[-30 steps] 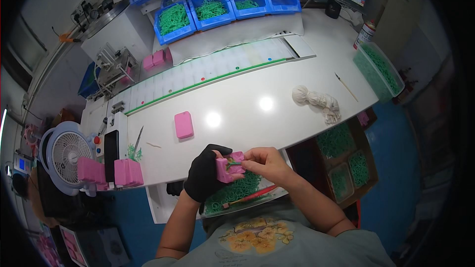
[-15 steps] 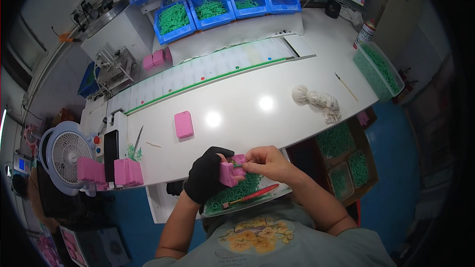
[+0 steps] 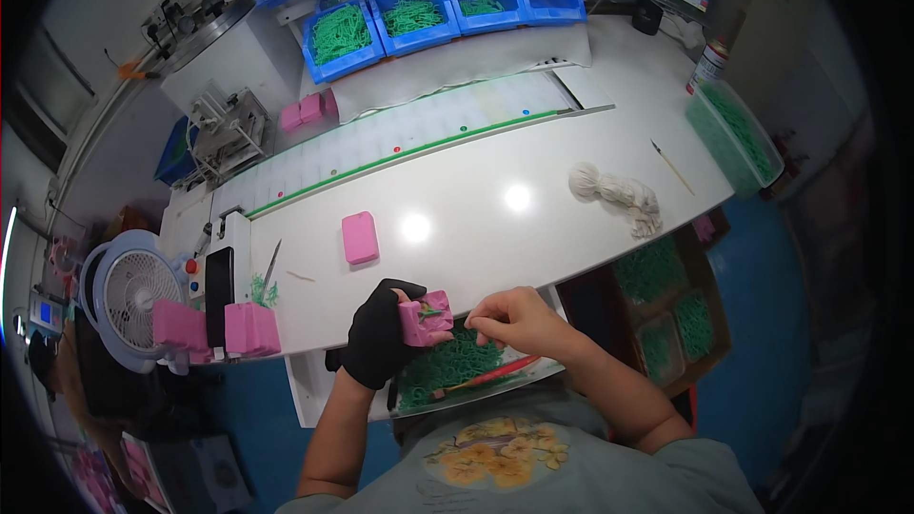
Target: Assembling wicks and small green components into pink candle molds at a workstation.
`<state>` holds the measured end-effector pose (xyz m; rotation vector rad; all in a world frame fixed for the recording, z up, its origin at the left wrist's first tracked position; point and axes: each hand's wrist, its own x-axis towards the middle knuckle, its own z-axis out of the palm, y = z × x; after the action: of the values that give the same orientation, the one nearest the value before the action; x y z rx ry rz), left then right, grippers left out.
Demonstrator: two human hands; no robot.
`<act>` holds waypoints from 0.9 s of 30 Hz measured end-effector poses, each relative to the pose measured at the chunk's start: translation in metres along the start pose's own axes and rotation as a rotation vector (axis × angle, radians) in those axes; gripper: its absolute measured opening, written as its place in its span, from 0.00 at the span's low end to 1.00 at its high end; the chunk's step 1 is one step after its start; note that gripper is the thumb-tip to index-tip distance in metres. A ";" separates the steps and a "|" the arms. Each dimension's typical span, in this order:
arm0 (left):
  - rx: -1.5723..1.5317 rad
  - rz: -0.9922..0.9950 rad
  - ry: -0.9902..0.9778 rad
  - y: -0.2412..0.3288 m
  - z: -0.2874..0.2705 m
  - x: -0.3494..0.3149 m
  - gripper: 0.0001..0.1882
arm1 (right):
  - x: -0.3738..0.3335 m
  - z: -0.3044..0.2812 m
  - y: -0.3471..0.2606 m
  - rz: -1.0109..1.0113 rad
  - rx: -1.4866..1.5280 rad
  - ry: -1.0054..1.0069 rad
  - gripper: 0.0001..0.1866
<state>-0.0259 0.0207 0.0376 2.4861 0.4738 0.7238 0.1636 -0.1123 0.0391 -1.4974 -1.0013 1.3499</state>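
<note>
My left hand, in a black glove with bare fingertips, is closed around a pink mould-like block over the front edge of the table. The block's hollow faces up, and a small green piece lies in it. Just right of the block, my right hand is bare, thumb and forefinger pinched together. Whatever sits between those fingertips is too small to make out. Below both hands, a drawer holds many green rings, with a red-handled tool lying across them.
Another pink block rests on the white table. Tweezers lie left; a white cloth bundle and thin brush lie right. Behind the track stand blue bins. A fan stands left.
My right hand has drawn back from the pink block, leaving a gap. My left hand has shifted slightly left and turned the block so its hollow shows more.
</note>
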 end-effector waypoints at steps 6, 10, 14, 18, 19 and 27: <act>-0.124 0.088 0.038 -0.003 0.003 -0.004 0.41 | -0.006 0.001 -0.023 -0.012 -0.205 0.116 0.14; -0.415 0.053 0.104 0.009 0.014 -0.001 0.36 | 0.005 0.005 -0.021 -0.314 -0.271 0.094 0.13; -0.575 -0.067 0.059 0.020 0.026 -0.006 0.30 | 0.012 -0.002 -0.008 -0.690 -0.318 0.109 0.08; -1.338 -0.391 0.014 0.019 0.021 -0.006 0.51 | 0.015 -0.001 -0.013 -0.762 -0.281 0.087 0.07; -1.480 -0.402 -0.099 0.017 0.018 -0.008 0.51 | 0.015 -0.002 -0.013 -0.759 -0.268 0.060 0.07; -1.548 -0.394 -0.195 0.014 0.014 -0.008 0.48 | 0.007 0.007 -0.008 -0.490 -0.053 0.083 0.05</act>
<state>-0.0210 0.0007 0.0317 0.9449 0.1579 0.3789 0.1576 -0.1022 0.0445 -1.2261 -1.2578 0.9108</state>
